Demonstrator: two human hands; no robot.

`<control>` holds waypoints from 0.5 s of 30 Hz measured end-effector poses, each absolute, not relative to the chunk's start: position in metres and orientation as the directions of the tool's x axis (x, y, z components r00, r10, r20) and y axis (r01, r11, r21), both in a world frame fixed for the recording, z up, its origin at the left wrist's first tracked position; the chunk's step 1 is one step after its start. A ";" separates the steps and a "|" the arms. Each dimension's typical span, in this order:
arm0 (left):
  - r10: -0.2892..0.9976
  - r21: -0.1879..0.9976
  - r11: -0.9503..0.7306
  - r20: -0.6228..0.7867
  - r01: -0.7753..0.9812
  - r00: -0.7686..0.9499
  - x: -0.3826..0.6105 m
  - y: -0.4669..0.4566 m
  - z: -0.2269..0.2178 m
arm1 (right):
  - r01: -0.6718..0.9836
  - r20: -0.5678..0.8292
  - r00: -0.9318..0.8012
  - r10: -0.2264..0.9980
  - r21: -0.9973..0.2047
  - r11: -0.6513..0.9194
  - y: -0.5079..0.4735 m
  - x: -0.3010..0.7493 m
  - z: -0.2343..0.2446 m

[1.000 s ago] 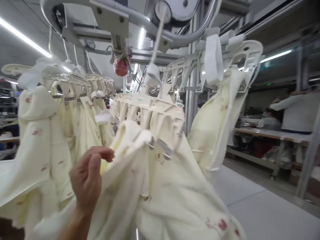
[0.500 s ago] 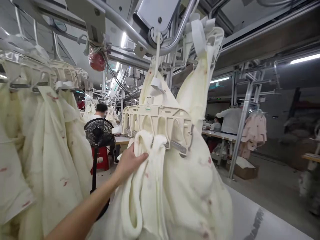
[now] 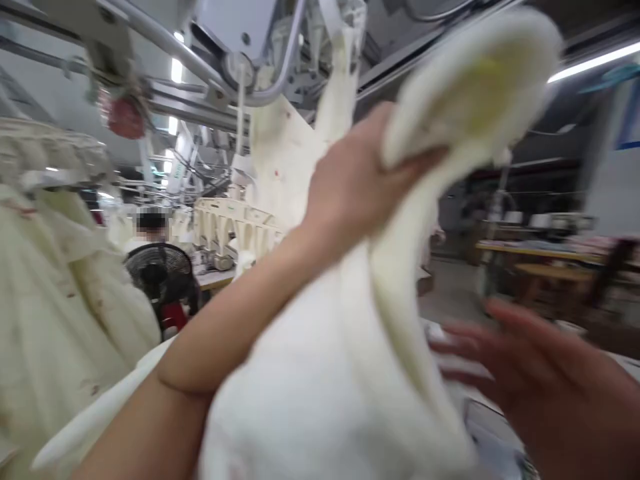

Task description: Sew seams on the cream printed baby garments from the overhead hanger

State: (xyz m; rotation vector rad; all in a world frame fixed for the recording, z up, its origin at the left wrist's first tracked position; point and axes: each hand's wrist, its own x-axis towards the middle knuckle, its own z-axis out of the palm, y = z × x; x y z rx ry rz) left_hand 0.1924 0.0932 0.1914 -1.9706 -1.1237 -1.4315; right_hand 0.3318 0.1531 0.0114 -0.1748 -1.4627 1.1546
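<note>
A cream-white garment (image 3: pixel 310 360) of thick cloth is raised in front of me, blurred by motion. My left hand (image 3: pixel 355 173) grips it near its top edge, where a folded loop of the cloth (image 3: pixel 480 87) flops over to the right. The rest of the piece drops down past my forearm. At the lower right, my right hand (image 3: pixel 520 360) has its fingers stretched out and apart, close to the garment's right edge; whether it touches the cloth I cannot tell. Behind my left arm hangs a cream plastic clip hanger (image 3: pixel 235 223), partly hidden.
Several cream garments (image 3: pixel 60 287) hang at the left. An overhead rail (image 3: pixel 280 73) carries more cloth. A black fan (image 3: pixel 160 267) stands before a seated person (image 3: pixel 153 223). Work tables (image 3: pixel 540 252) are at the right, with a red cable-hung bundle (image 3: pixel 125 115) upper left.
My left hand has pulled the garment away from the hanger and carried it up and to the right. My right hand has come into view. The camera has turned right.
</note>
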 end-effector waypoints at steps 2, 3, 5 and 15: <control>0.411 -0.077 -0.417 0.873 0.906 0.263 0.225 0.115 0.171 | -0.558 0.613 -0.180 0.769 -0.708 0.433 0.150 0.337 0.030; 0.473 -0.098 -0.381 0.834 0.919 0.285 0.235 0.119 0.161 | -0.492 0.564 -0.182 0.806 -0.762 0.422 0.150 0.339 0.037; 0.602 -0.022 -0.382 0.752 0.924 0.267 0.232 0.114 0.140 | -0.449 0.440 -0.177 0.880 -0.832 0.326 0.148 0.346 0.038; 0.988 0.436 -0.137 0.128 0.889 0.089 0.126 0.109 -0.027 | -0.398 0.044 -0.517 0.855 -0.897 -0.194 0.140 0.375 -0.092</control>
